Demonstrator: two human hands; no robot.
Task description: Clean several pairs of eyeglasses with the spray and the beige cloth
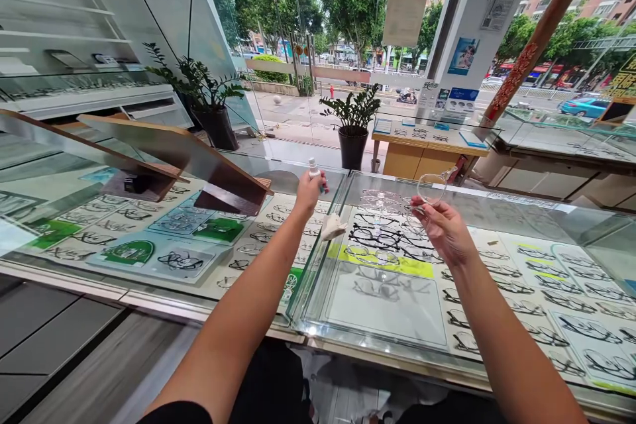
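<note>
In my left hand (309,191), reached out over the glass counter, is a small white spray bottle (313,167), held upright with the fingers wrapped round it. My right hand (442,228) pinches a pair of thin-framed eyeglasses (431,187) and holds them up above the counter, one round lens raised. Between the two hands a crumpled beige cloth (332,228) lies on the glass top near the seam. Several pairs of glasses, among them dark-framed eyeglasses (375,236), show in a column just left of my right hand.
The glass display counter (382,338) runs across in front of me, with rows of eyeglasses (564,301) under it. Two slanted mirrors or boards (183,152) stand at the left. Beyond are a potted plant (352,142), a wooden display table (422,156) and large windows.
</note>
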